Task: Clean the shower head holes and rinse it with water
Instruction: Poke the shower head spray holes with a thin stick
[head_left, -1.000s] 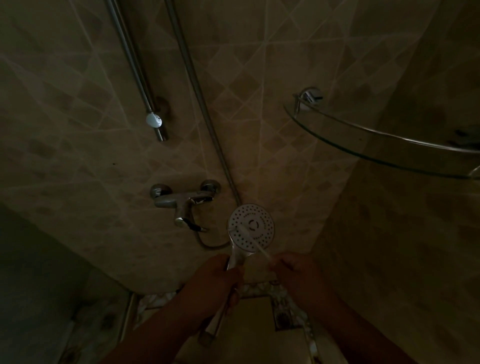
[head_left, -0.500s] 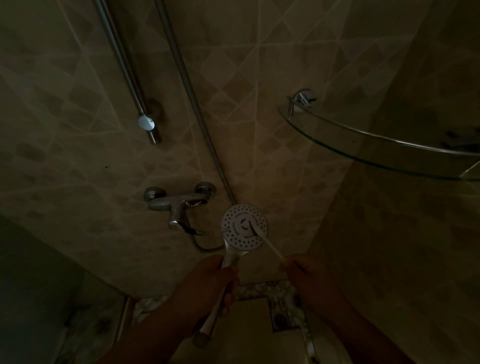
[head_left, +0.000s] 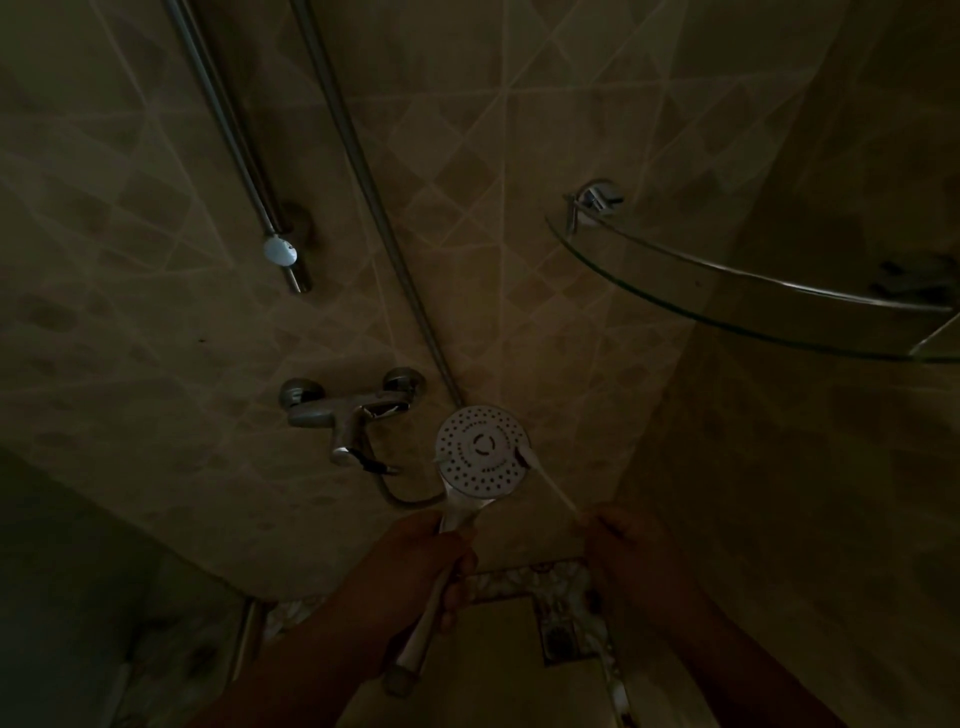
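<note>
On the far left, a metal rail (head_left: 236, 150) was fixed to the tiled wall (head_left: 130, 260), with a small white knob (head_left: 280, 250) near its low end. A shiny hose (head_left: 363, 171) ran down beside it. Lower down, a metal tap (head_left: 349, 410) was mounted on the same wall.

Next, the left hand (head_left: 415, 566) was wrapped tight around the handle of the shower head (head_left: 482, 448). The handle's long line ran from low down near the person, up and away to the round white face. The face with its little holes was turned toward the person and was held just above both hands, out in front of the tap.

A thin white stick (head_left: 550, 480), maybe a cotton swab, was pinched at its low end by the right hand (head_left: 631, 545). Its tip was touching the right edge of the holed face. The stick leaned up and to the left from that hand. So the left hand was the nearer one to the shower head, and the right hand reached it only through the stick. More holes to the left still looked in need of a poke, and no water was seen running.

On the right, a curved glass shelf (head_left: 727, 312) was fixed in the corner. The room was very dark, and a patterned floor (head_left: 519, 577) with a drain (head_left: 561, 639) was seen below.
</note>
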